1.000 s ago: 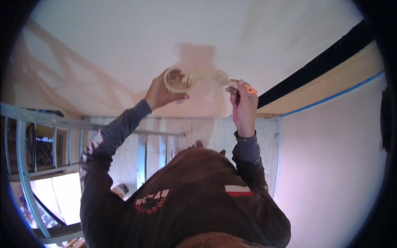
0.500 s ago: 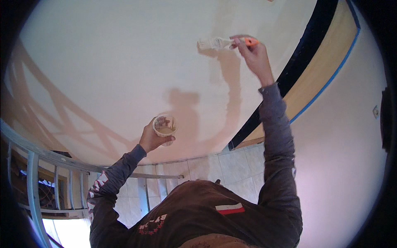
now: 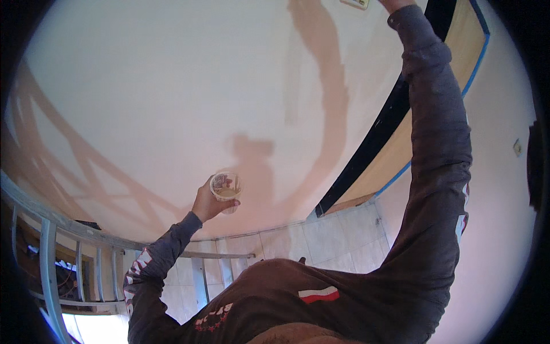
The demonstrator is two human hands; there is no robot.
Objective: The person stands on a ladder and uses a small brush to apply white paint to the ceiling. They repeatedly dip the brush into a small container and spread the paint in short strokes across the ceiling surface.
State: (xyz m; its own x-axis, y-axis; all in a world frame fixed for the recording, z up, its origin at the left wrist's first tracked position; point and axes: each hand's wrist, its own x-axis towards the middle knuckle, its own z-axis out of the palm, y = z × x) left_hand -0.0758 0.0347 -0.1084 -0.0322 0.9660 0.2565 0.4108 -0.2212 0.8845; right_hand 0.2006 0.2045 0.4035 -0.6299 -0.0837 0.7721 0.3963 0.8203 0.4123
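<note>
My left hand (image 3: 207, 202) is wrapped round a clear plastic cup (image 3: 227, 182), held out in front of the pale wall (image 3: 172, 86). Some beige paint lies in the bottom of the cup, and reddish-brown marks show on its side. High at the top edge, my right hand (image 3: 395, 4) is mostly cut off. Only the part near the wrist shows, so its fingers and anything in them are out of sight. A faint upright streak (image 3: 292, 86) runs down the wall left of my right arm's shadow.
A black strip (image 3: 366, 143) and a wooden panel (image 3: 395, 152) edged with blue tape border the wall at right. A metal railing (image 3: 48, 246) curves along the lower left. Tiled floor (image 3: 344, 229) lies below. A small wall plate (image 3: 355, 3) sits at the top.
My right hand, which held a paintbrush with an orange handle against the wall, has moved up and right, almost out of view. My left hand and the cup have dropped slightly.
</note>
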